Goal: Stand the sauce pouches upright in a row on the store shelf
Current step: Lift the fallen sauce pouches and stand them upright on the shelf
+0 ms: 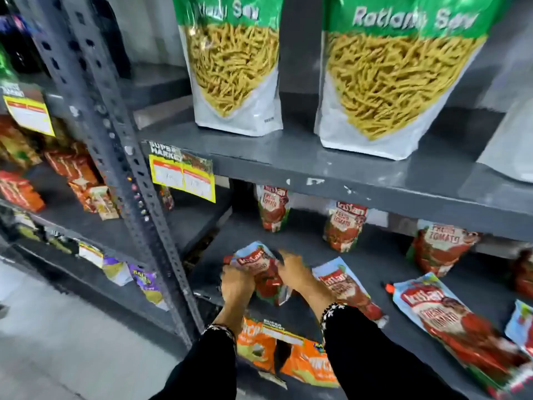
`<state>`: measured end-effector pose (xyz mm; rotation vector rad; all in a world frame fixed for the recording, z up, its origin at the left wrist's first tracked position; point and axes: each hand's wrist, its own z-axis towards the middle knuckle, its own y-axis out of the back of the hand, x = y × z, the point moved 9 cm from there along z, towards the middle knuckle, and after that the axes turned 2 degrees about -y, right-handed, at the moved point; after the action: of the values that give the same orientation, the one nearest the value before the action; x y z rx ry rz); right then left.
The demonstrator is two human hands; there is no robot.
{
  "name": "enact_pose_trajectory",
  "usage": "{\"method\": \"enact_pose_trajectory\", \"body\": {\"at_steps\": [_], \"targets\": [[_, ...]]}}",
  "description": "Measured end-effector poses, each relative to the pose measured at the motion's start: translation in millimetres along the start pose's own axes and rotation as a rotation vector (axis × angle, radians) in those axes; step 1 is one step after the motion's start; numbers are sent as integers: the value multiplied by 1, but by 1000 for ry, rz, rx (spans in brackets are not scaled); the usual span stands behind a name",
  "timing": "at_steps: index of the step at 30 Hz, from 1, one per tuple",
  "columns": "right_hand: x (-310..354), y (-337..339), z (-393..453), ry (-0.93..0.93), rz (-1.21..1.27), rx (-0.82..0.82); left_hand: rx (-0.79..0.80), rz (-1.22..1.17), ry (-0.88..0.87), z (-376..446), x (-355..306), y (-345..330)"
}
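- Sauce pouch (pixel 261 272) between the hands, at 6 o'clock: red tomato print, pale blue top, green edging.
- Standing pouches (pixel 343 226) toward 3 o'clock: the same red with white lettering.
- Snack bags (pixel 398 82) at 12 o'clock: green band, white base, yellow sticks showing.
- Shelf (pixel 331 174): dark grey, chipped white flecks.
- Price tag (pixel 183 177) at 9 o'clock: yellow with red-and-white panels.
- Sleeves (pixel 363 350): black, white-patterned cuffs.
- Packets (pixel 288 359) at 6 o'clock: orange.

This is a shop. Grey metal shelves (pixel 331 168) hold many bags of the same snack (pixel 235 67) and tomato sauce pouches (pixel 344 226). Yellow price tags (pixel 183 177) hang on the shelf edges, reading "Super Market".
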<state>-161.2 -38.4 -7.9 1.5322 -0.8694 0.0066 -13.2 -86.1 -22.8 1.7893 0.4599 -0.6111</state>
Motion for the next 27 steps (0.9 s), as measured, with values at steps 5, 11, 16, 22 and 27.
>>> {"method": "enact_pose_trajectory", "body": {"at_steps": [5, 11, 16, 22, 27], "targets": [[-13, -8, 23, -250, 229, 91, 157, -552, 242, 19, 17, -20], [-18, -2, 24, -371, 391, 126, 123, -511, 294, 27, 17, -17], [-22, 16, 10, -384, 788, -80, 1, -460, -78, 34, -31, 22], [-15, 11, -8, -287, 728, -203, 20, -376, -293, 31, -37, 28], [-49, 32, -31, -368, 614, -375, -72, -526, -38, 12, -8, 13]]}}
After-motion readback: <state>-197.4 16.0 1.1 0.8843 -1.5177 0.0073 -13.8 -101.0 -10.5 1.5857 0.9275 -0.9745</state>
